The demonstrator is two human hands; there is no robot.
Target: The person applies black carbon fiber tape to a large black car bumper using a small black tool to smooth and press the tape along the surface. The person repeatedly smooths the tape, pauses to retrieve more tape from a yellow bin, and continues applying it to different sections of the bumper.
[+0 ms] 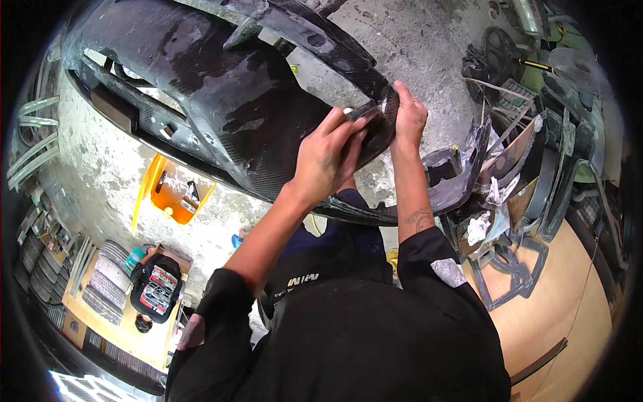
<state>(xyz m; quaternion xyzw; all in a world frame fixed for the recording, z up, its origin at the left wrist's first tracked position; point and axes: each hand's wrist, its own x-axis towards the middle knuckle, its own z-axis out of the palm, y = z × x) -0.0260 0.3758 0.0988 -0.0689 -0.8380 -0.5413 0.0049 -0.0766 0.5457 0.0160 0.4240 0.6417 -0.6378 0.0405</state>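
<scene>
A large black car bumper (258, 130) with a carbon-fibre weave and dull, patchy wet-looking areas stretches across the upper middle in front of me. My left hand (326, 157) is closed around a small dark flat block (365, 110), pressed against the bumper's right end. Something small and white shows beside its fingertips; the block's exact kind cannot be made out. At the same end, my right hand (409, 120) grips the bumper's outer edge, thumb uppermost and fingers partly hidden behind it.
An orange plastic stool (175, 209) holding small tools stands below the bumper's left part. At the lower left, a person (158, 288) is beside a wooden bench with tyres (107, 287). Black body parts (462, 177) crowd the right, near a wooden table (569, 295) bearing a black frame (512, 275).
</scene>
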